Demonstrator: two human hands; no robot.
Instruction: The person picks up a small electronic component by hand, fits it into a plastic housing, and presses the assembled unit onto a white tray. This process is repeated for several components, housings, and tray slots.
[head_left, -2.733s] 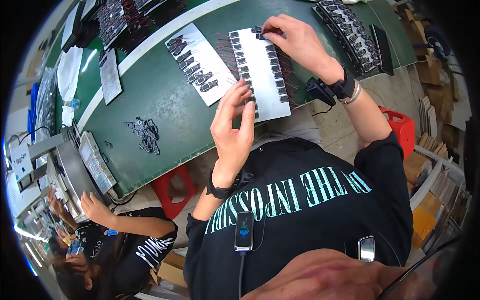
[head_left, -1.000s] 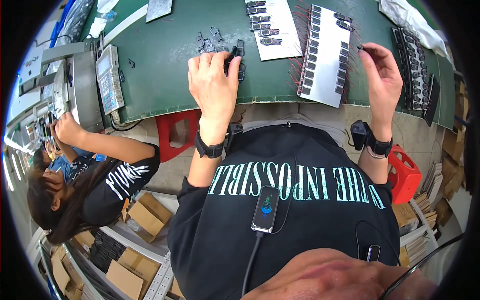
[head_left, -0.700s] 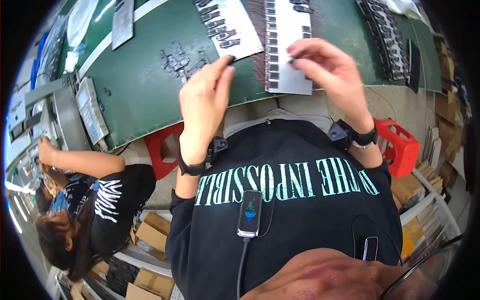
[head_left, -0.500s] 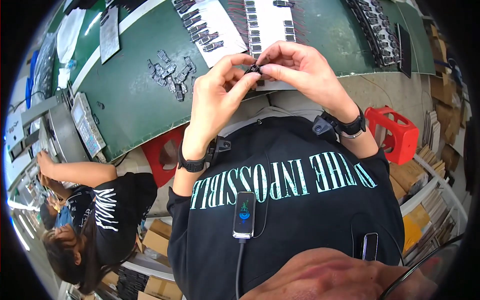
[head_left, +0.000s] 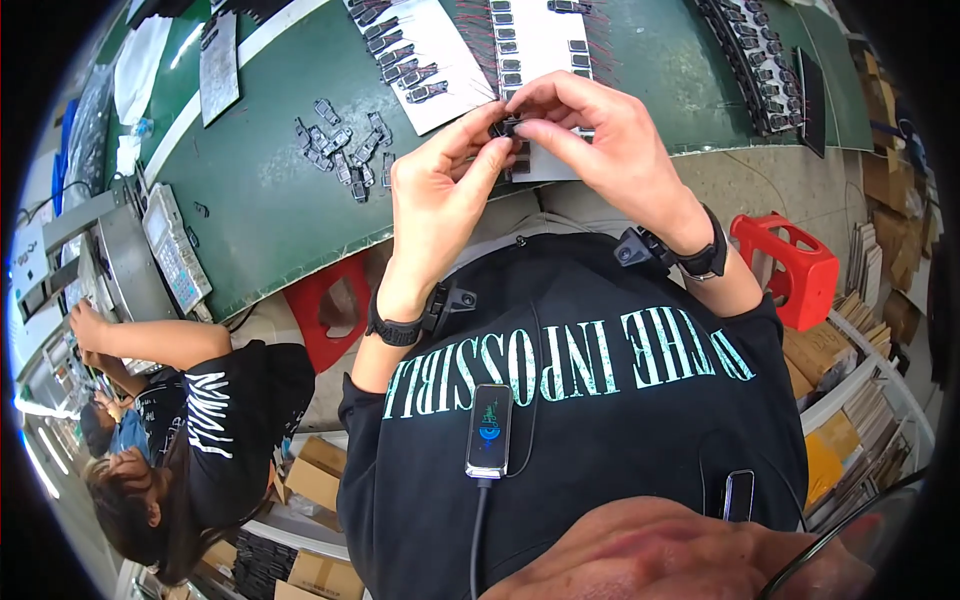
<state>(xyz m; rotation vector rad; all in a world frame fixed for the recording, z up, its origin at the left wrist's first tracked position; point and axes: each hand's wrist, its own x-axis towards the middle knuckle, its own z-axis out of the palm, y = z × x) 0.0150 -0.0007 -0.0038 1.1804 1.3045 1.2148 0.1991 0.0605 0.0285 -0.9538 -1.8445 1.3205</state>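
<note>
Between my two hands, over the near edge of the green table, is a small black plastic part [head_left: 507, 127], mostly covered by fingers. My left hand [head_left: 448, 185] pinches it from the left, thumb and fingertips closed on it. From the right, my right hand [head_left: 600, 140] grips it between thumb and index finger. Beyond the hands, a white board [head_left: 545, 50] bears rows of small black parts with thin red wires. Left of it, a second white board [head_left: 440, 50] holds more such wired parts. A loose pile of small black-and-grey parts [head_left: 342, 150] lies left of my left hand.
The green table [head_left: 270, 200] ends just before my body. A black rack of small parts [head_left: 750, 60] stands at the right. Red stools [head_left: 790, 270] are on both sides of me. At the left, a person [head_left: 220, 390] works by a machine with a keypad [head_left: 172, 250].
Both hands have shifted slightly away from me and turned a little, with the black part still between them. My left wrist has moved a bit to the right.
</note>
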